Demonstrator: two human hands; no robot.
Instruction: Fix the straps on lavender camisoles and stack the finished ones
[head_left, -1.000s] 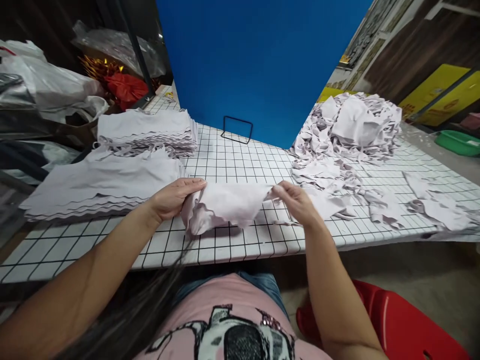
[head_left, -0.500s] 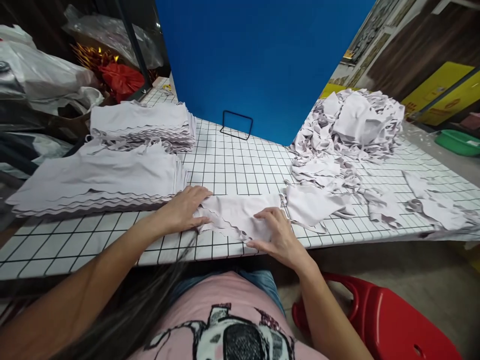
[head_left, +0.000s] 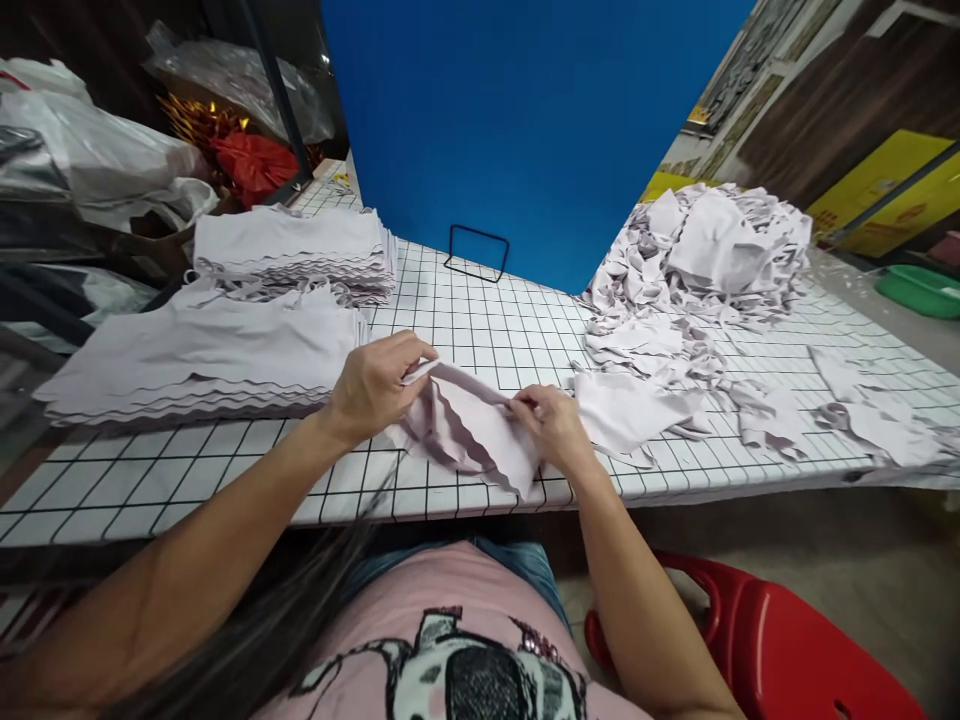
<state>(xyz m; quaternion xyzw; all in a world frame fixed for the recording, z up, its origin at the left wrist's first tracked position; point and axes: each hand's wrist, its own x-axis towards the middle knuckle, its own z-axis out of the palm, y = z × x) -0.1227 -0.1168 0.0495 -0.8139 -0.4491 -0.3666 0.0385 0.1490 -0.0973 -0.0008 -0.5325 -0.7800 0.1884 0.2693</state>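
Observation:
A pale pinkish-white fabric piece [head_left: 480,425] with wavy edges hangs between my hands over the front of the table. My left hand [head_left: 382,385] is closed on its upper left corner, and the cloth sags open below the fingers. At the upper right edge, my right hand [head_left: 553,425] pinches the same piece. Left of my left hand lies a neat stack of similar fabric pieces [head_left: 210,350], with a second stack [head_left: 292,240] behind it. A loose fabric piece [head_left: 626,410] lies just right of my right hand.
The table has a white cover with a black grid [head_left: 450,320]. A blue panel [head_left: 525,130] rises at the back, near a black wire frame [head_left: 478,254]. A heap of fabric [head_left: 720,250] fills the back right. A red plastic stool [head_left: 810,640] stands below right.
The fabric piece lay flat on the table under my spread hands. Both hands have now closed on its upper edge and lifted it, so that it folds and hangs.

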